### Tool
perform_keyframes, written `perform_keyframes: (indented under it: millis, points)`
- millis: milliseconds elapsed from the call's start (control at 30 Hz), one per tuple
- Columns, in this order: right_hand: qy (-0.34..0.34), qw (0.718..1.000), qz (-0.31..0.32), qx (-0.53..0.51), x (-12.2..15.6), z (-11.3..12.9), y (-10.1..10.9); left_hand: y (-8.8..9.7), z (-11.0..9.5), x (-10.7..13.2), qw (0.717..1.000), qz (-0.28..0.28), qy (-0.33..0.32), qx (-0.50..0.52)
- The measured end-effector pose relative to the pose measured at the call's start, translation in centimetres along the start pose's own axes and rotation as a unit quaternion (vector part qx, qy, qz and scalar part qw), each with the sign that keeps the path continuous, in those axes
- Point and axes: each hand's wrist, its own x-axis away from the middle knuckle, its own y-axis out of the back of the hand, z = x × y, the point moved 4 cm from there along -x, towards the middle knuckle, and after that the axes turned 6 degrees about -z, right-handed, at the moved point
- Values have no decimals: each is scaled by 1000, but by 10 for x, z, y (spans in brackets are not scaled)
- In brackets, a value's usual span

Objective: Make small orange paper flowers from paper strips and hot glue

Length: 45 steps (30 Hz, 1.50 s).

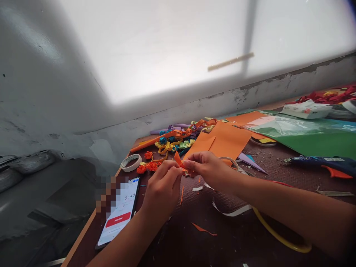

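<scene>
Both hands meet over the middle of the table around a small folded piece of orange paper (178,158). My left hand (164,183) pinches its lower left side, and my right hand (204,164) grips it from the right with thumb and fingertips. The fingers cover most of the paper's lower end, so its full shape is hidden. Just left of my left hand lie crumpled orange paper flowers (151,166). Behind my right hand are flat orange paper sheets (226,141).
A phone (119,215) and a tape roll (131,162) lie near the left edge. Colourful paper chains (178,139) are heaped by the wall. Green sheets (314,137), a tissue pack (306,110) and a yellow ring (283,237) are on the right. Paper scraps (204,229) litter the tabletop.
</scene>
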Motion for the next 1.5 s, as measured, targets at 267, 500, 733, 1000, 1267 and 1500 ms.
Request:
perform_keyframes:
  millis: [267,500,733,1000,1267,1500]
  points:
    - [20,999,26,-14,0,9,4,4,10,-2,997,-19,55,41]
    - [34,994,-58,85,10,14,2,1,6,-1,999,-28,38,-5]
    - [9,995,-77,68,7,11,3,-1,0,-1,999,-8,-4,-50]
    - [44,996,-62,53,3,5,3,-2,-1,-2,998,-9,8,-66]
    - [19,995,-49,79,4,6,8,-1,1,-1,999,-25,28,-17]
    - [-37,998,45,9,3,17,11,1,0,-2,999,-27,27,6]
